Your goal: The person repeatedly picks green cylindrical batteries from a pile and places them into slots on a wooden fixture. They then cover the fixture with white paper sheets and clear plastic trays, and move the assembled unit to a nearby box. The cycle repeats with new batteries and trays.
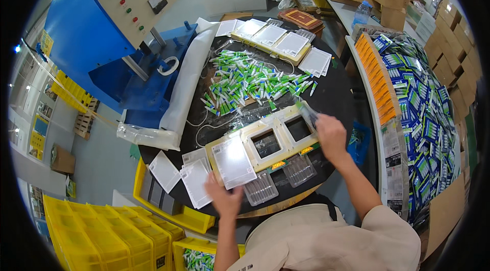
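A cream fixture frame (263,141) with square openings lies on the near part of the round black table. A white card (234,161) covers its left end. My left hand (224,198) is at that card's lower corner, thumb and fingers apart, slightly smeared by motion. Over the frame's right end, my right hand (331,133) grips a clear plastic blister pack (306,114) with something green in it, blurred. Two clear blister trays (260,188) lie along the frame's near edge. Loose white cards (195,181) lie left of my left hand. Many green-and-white tubes (250,82) are heaped beyond the frame.
A second fixture frame (278,49) bearing white cards stands at the table's far side. A blue machine (138,74) with a control panel rises on the left. Yellow crates (102,230) stand near left. To the right, a long bin holds many blue-and-green packs (426,133).
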Demonstrator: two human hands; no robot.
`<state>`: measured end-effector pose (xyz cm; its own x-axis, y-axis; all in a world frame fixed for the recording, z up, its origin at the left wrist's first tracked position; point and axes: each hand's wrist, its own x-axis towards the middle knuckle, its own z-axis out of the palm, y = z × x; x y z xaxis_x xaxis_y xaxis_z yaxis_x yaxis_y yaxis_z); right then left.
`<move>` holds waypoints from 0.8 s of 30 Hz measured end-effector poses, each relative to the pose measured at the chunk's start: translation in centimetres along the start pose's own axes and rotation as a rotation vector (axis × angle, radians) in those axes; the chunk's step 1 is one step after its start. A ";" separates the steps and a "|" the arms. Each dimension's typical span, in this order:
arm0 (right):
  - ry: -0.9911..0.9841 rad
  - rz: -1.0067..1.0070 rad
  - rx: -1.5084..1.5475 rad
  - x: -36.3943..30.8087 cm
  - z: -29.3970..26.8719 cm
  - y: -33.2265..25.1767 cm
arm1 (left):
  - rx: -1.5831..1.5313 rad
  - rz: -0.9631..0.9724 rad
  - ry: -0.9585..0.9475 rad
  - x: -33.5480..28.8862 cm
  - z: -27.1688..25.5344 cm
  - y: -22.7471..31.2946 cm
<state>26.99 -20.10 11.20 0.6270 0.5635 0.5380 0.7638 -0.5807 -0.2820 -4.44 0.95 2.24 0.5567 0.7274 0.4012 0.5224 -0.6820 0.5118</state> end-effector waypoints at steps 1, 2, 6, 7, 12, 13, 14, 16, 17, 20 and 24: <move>0.057 0.060 0.091 0.5 -1.3 -0.6 | 0.149 0.162 -0.214 0.5 0.7 2.0; 0.135 0.127 0.179 1.3 -2.4 -0.8 | 0.249 0.272 -0.246 0.9 1.7 3.6; 0.135 -0.086 0.328 0.0 -6.0 -2.6 | 0.496 0.252 -0.435 2.5 3.7 3.7; 0.048 0.012 0.353 -0.6 -6.7 -2.5 | 0.461 0.305 -0.349 2.5 3.9 3.3; -0.274 -0.096 0.622 -2.4 -8.2 -2.1 | 0.447 0.567 -0.126 5.2 0.8 3.7; -0.386 -0.121 0.675 -2.5 -8.0 -2.5 | 0.389 0.489 -0.188 6.7 -0.6 4.1; -0.411 -0.207 0.674 -2.3 -7.3 -3.2 | 0.332 0.422 -0.223 8.0 -2.4 4.5; -0.578 -0.211 0.701 -2.2 -5.8 -5.1 | 0.236 0.517 -0.210 11.4 -4.6 6.6; -0.534 -0.252 0.724 -2.1 -4.9 -6.3 | 0.207 0.639 -0.255 12.6 -5.3 8.2; -0.547 -0.255 0.703 -1.4 -2.2 -7.4 | -0.100 0.838 -0.519 13.6 -6.0 14.1; -0.243 -0.033 0.614 -4.2 -4.5 -0.5 | -0.267 0.812 -0.248 12.4 -5.0 19.4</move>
<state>23.26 -24.81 12.71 0.5639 0.7334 0.3796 0.6865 -0.1609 -0.7091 9.34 -2.93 20.95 0.8298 -0.0311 0.5572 -0.2452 -0.9172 0.3140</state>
